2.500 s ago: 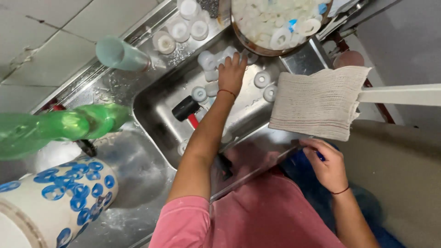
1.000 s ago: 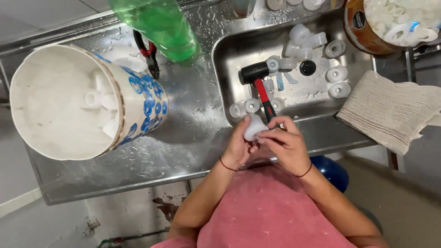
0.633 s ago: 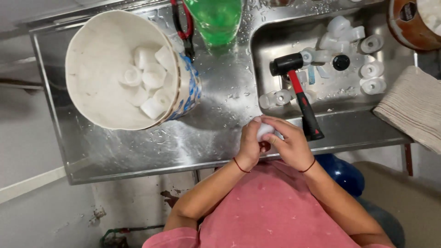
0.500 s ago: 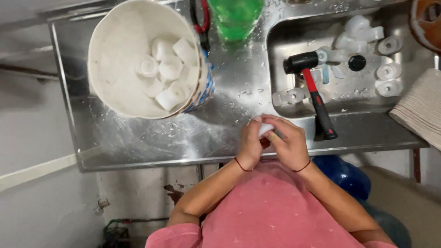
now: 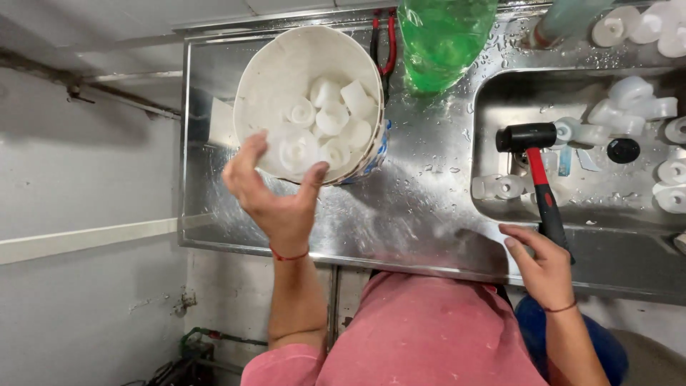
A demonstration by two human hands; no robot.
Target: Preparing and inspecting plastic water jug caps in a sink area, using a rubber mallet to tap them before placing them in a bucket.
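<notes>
My left hand [image 5: 275, 196] is raised over the white bucket [image 5: 251, 93] with blue print, thumb and fingers curled around a white plastic spool [image 5: 295, 149]. Several similar white spools [image 5: 336, 114] lie inside the bucket. My right hand [image 5: 547, 268] rests at the counter's front edge, fingers apart, its fingertips next to the end of the red handle of a black-headed mallet [image 5: 537, 161]. The mallet lies half in the steel sink [image 5: 643, 236]. More white spools [image 5: 629, 107] lie in the sink.
A green plastic bottle [image 5: 443, 36] stands behind the bucket, with red-handled pliers [image 5: 386, 39] beside it. The wet steel counter [image 5: 421, 207] runs from the bucket to the sink. A black cap [image 5: 623, 150] lies among the sink's spools. A grey wall is at left.
My hands, together at my chest around a white piece, have parted. The left has gone up over the bucket with the piece; the right has moved toward the mallet handle.
</notes>
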